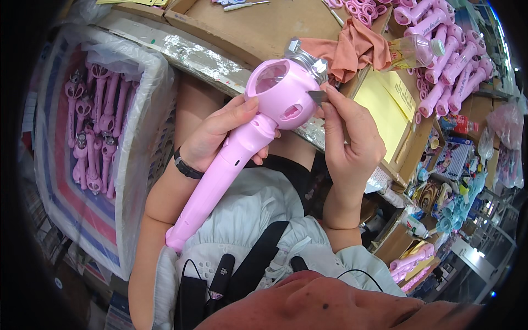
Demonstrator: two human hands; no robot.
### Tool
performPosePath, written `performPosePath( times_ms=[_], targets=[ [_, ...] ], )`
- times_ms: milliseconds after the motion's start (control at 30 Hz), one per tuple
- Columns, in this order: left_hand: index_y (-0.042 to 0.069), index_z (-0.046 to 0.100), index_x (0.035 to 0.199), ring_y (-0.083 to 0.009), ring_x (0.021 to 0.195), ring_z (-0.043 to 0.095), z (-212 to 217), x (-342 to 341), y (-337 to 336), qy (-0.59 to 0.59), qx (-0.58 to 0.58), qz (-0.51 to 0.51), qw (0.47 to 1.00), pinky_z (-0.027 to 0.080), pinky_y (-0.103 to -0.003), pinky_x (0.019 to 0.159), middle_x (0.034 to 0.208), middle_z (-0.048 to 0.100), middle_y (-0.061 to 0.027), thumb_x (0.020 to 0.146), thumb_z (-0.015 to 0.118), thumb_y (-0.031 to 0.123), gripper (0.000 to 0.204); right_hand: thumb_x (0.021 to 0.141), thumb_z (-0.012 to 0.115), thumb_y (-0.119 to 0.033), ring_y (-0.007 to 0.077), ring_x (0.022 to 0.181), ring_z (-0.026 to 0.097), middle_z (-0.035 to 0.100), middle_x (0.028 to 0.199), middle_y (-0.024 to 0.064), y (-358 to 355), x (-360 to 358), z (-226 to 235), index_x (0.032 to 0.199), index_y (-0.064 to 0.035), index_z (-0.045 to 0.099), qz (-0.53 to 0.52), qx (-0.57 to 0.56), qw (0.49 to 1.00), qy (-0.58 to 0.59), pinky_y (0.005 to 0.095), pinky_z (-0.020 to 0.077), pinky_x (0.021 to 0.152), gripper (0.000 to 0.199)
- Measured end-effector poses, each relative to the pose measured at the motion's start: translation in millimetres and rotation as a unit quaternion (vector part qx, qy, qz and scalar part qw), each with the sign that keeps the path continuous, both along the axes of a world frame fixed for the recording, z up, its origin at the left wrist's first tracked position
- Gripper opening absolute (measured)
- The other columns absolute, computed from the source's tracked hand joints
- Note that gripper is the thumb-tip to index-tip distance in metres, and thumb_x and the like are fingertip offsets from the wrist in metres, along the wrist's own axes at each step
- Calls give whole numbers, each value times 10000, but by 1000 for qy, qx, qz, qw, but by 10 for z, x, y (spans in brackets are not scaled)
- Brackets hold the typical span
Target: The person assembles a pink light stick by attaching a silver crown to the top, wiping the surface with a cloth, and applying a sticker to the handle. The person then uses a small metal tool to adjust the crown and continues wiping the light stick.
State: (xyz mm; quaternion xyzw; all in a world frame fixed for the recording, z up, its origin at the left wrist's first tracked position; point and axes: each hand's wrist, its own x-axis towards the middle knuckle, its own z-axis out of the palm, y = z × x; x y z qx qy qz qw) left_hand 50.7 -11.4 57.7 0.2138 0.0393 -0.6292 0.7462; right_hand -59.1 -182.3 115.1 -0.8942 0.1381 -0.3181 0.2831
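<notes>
A pink plastic toy wand point(212, 179) slants across my lap, its round, windowed head up and its long handle reaching down to my left forearm. My left hand point(220, 129) is wrapped round the neck just below the head. A faceted silver piece point(308, 61) sits on top of the head. Between the thumb and fingers of my right hand point(355, 129) is a small flat grey blade point(316, 97). The blade lies against or very close to the right side of the wand's head, near the silver piece; whether it touches cannot be made out.
At left stands a plastic-lined crate point(137, 137) holding several pink wands point(99, 110). Ahead is a worn workbench edge point(192, 55) with a cardboard tray point(286, 19). An orange cloth point(355, 49), a clear bottle point(415, 50), yellow sheets point(382, 102) and piled pink handles point(456, 60) lie at right.
</notes>
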Motion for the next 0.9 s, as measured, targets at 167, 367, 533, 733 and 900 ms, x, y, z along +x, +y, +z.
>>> performPosePath(
  times_ms=[167,367,533,733,900],
  targets=[
    [50,371,1271,-252,653,687,12,-4,2,-7,6,2,1000,597,-337,569,946,646,-182,1003,510,309,396,748,721,61,279,706,675,682,814,139,5,0,3,991,2,707,-3,-48,999,1,326,544,668,250],
    [39,373,1258,-243,653,687,5,2,2,-15,3,-2,1000,596,-330,568,949,645,-179,1002,511,315,400,733,724,64,280,713,685,697,836,141,-35,28,-20,995,-7,714,16,-71,997,-28,325,546,653,272],
    [40,373,1262,-243,652,687,7,2,-4,-18,1,-1,1000,597,-331,568,946,645,-177,1001,514,321,409,737,725,55,272,709,684,698,833,133,-46,22,15,978,-13,721,15,-35,999,-3,318,544,650,250],
    [49,367,1277,-246,654,687,10,-5,-4,-5,2,0,1000,598,-334,569,946,644,-179,999,519,322,418,744,725,49,265,703,683,693,822,135,-31,22,44,974,-10,720,10,-12,1000,8,317,542,645,238],
    [50,366,1279,-248,654,687,5,-7,-4,-4,3,2,1000,597,-335,567,945,643,-181,998,521,321,421,764,721,38,269,697,680,687,827,138,-20,12,43,996,-10,713,7,-7,1000,11,322,539,637,237]
  ],
)
